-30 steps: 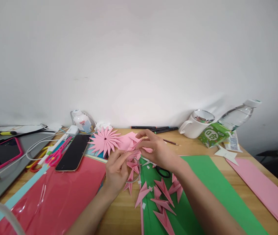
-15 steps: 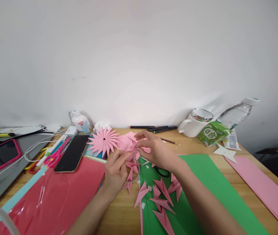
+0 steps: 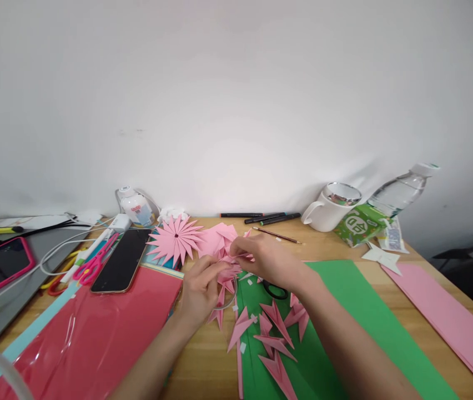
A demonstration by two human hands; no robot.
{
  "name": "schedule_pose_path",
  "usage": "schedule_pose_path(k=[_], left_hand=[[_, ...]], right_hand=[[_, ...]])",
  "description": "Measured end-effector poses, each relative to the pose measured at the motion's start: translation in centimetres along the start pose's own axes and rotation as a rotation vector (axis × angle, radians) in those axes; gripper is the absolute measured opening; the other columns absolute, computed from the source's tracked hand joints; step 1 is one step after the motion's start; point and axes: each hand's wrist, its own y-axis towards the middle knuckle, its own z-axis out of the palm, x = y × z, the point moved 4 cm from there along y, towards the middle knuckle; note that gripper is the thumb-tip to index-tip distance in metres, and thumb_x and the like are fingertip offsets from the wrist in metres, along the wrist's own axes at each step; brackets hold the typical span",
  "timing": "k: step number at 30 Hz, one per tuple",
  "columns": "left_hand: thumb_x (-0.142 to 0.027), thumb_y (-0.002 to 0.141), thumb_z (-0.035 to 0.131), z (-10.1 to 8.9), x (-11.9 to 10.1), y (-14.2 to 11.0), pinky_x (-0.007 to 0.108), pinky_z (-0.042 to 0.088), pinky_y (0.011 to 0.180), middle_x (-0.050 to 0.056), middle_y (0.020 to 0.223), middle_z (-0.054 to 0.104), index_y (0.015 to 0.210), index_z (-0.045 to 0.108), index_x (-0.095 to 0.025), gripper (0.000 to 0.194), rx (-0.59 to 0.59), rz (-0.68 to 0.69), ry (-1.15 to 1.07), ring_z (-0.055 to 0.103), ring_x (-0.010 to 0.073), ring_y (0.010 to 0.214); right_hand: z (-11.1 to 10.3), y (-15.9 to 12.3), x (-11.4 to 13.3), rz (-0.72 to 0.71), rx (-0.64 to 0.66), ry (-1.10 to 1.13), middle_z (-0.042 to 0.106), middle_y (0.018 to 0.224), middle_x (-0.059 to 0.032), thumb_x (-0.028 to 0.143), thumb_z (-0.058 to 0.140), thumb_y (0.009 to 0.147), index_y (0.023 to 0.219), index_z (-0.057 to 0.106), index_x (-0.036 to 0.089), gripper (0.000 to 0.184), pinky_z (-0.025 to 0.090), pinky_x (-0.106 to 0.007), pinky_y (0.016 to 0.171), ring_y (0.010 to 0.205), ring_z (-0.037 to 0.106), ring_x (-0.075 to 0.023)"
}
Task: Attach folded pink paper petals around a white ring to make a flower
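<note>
As the right hand (image 3: 263, 258) curls lower | it and the left hand (image 3: 200, 286) pinch folded pink paper (image 3: 229, 260) right of the pinwheel (image 3: 182, 240) | suggesting closer, finer work

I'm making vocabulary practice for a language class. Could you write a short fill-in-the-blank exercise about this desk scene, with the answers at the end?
1. The left hand and right hand hold folded paper coloured ____.
2. Several loose folded pieces lie on a large sheet coloured ____.
3. In the picture, the white mug has its handle on the ____ side.
4. The black pens near the wall number ____.

Missing words: pink; green; left; three.
</note>
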Motion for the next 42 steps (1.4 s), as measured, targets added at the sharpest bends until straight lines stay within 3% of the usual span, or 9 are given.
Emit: schedule_pose_path(k=[8,14,22,26,42], left_hand=[[-0.001,0.083,0.039,0.0,0.1,0.3,0.021,0.043,0.057,0.004,0.078,0.064,0.090,0.067,-0.018,0.034,-0.002,0.015,-0.024,0.059,0.0123,0.068],[0.000,0.082,0.039,0.1,0.1,0.1,0.023,0.045,0.060,0.005,0.081,0.065,0.091,0.067,-0.019,0.035,0.006,0.013,-0.015,0.060,0.0135,0.072],[-0.002,0.084,0.042,0.3,-0.2,0.0,0.021,0.043,0.058,0.004,0.080,0.065,0.091,0.068,-0.018,0.032,-0.001,0.006,-0.033,0.059,0.0122,0.069],[-0.001,0.083,0.040,0.2,-0.2,0.0,0.021,0.043,0.058,0.004,0.079,0.065,0.092,0.068,-0.019,0.034,-0.006,-0.001,-0.037,0.058,0.0123,0.068],[0.002,0.081,0.041,0.5,0.0,-0.3,0.021,0.043,0.057,0.004,0.079,0.065,0.091,0.068,-0.019,0.035,0.024,-0.007,-0.013,0.058,0.0116,0.068]], right_hand=[[0.7,0.1,-0.7,-0.011,-0.025,0.126,0.067,0.069,-0.0014,0.011,0.057,0.079,0.075,0.066,0.015,0.010,0.039,-0.022,0.063,0.061,0.053,-0.0111],[1.2,0.3,-0.9,0.104,0.009,0.212,0.070,0.074,-0.0026,0.005,0.058,0.071,0.077,0.068,0.015,0.015,0.041,-0.021,0.062,0.066,0.059,-0.0124],[1.7,0.1,-1.4,0.134,0.065,0.420,0.071,0.079,-0.0033,0.010,0.061,0.071,0.081,0.069,0.015,0.014,0.047,-0.023,0.065,0.071,0.063,-0.0142],[1.6,0.3,-1.5,0.150,0.065,0.524,0.072,0.081,-0.0040,0.003,0.056,0.068,0.080,0.069,0.014,0.021,0.049,-0.024,0.069,0.074,0.065,-0.0153],[2.4,0.5,-1.5,0.186,0.067,0.499,0.067,0.073,-0.0020,0.002,0.057,0.065,0.072,0.063,0.014,0.015,0.047,-0.022,0.061,0.066,0.061,-0.0129]])
